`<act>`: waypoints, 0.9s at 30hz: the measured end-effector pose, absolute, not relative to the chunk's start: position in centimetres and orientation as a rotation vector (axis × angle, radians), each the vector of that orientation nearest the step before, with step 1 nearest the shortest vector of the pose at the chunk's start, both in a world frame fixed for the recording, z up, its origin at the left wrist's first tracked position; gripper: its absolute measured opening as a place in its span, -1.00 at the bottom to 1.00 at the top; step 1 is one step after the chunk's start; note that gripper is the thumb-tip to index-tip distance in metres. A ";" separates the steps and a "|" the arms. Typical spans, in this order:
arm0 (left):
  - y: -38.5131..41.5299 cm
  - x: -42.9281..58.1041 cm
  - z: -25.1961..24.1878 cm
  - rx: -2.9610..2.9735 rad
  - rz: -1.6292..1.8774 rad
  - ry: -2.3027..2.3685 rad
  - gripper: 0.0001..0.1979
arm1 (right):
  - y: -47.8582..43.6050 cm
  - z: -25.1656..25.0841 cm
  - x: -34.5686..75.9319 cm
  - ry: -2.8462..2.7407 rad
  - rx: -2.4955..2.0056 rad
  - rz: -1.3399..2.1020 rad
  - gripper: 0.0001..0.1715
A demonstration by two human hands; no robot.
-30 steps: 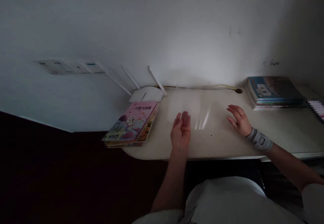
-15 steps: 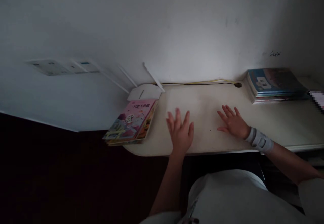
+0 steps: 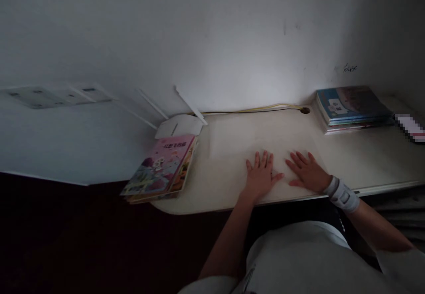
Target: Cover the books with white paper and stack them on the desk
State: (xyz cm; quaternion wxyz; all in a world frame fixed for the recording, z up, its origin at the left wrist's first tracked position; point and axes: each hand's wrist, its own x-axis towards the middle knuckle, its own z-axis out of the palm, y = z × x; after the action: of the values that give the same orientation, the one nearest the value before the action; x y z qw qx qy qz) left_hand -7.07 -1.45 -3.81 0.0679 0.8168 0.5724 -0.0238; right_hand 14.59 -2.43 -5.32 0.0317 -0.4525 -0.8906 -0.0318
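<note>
My left hand (image 3: 262, 175) lies flat on the cream desk (image 3: 212, 192) near its front edge, fingers spread and holding nothing. Just to its right, my right hand (image 3: 307, 172) rests palm down the same way, also empty, with a grey wrist brace (image 3: 341, 195) around the wrist. A faint transparent plastic sheet (image 3: 232, 139) seems to lie under or just beyond both hands. Its edges are hard to make out in this dim light.
A pink picture book (image 3: 159, 168) on a small stack overhangs the desk's left side. Blue books (image 3: 352, 110) stack at the back right. Behind them are a white router (image 3: 179, 125) with antennas, a cable (image 3: 252, 109) running into a desk grommet (image 3: 305, 110), and a pixelated object (image 3: 410, 128).
Both hands have come down flat onto the desk, and my left hand has slid right, closer to my right hand. The view has turned slightly, shifting the desk and books left.
</note>
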 end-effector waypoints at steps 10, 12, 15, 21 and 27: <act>-2.0 -5.1 -3.9 2.475 -0.012 1.702 -0.14 | -2.8 -5.7 17.5 -2.736 -1.408 -0.100 -0.16; -2.0 -5.3 -3.9 2.483 -0.009 1.692 -0.14 | -3.0 -5.9 17.4 -2.715 -1.416 -0.110 -0.17; -2.0 -5.5 -3.8 2.483 0.008 1.651 -0.14 | -3.2 -6.4 17.5 -2.673 -1.432 -0.122 -0.18; -2.7 -6.8 -2.5 2.503 0.066 1.640 -0.21 | -3.1 -7.1 18.1 -2.592 -1.380 -0.078 -0.20; -0.9 -15.1 1.8 2.520 0.081 2.026 -0.46 | -2.9 -7.5 18.1 -2.531 -1.327 -0.073 -0.31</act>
State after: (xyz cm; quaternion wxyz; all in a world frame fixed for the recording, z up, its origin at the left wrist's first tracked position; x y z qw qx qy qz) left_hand -15.11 -0.92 1.85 -0.0464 0.7782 0.6259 0.0250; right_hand 18.12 -2.89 -7.46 0.1409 -0.4596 -0.8765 -0.0251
